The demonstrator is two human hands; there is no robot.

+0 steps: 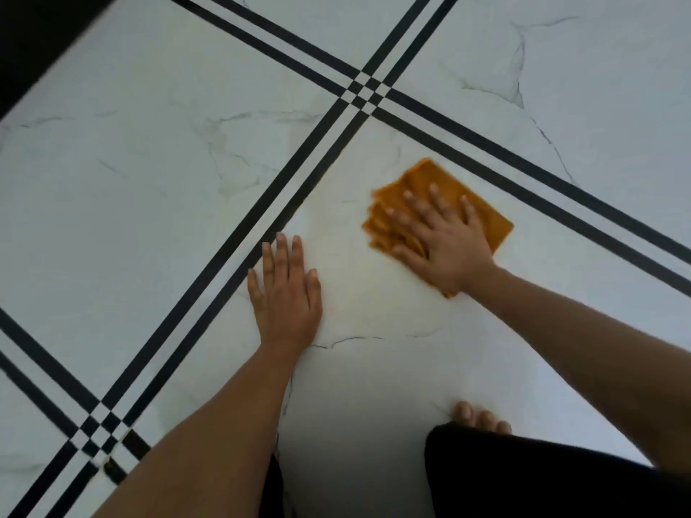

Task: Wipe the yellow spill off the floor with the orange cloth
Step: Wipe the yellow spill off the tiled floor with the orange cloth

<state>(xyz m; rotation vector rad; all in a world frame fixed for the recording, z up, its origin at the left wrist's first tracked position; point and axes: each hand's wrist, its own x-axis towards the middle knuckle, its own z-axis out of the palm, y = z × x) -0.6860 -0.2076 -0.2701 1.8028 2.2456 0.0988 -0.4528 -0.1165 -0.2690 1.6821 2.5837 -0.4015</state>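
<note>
The folded orange cloth lies flat on the white marble floor, right of centre. My right hand presses on it with spread, straight fingers; the cloth's left edge looks blurred. A faint yellowish film tints the tile between my two hands, below and left of the cloth. My left hand rests flat on the floor, palm down, fingers straight, beside a black stripe. It holds nothing.
Pairs of black inlay stripes cross the floor diagonally and meet at a checkered crossing. My bare toes and dark trouser leg are at the bottom right. A dark edge fills the top left corner.
</note>
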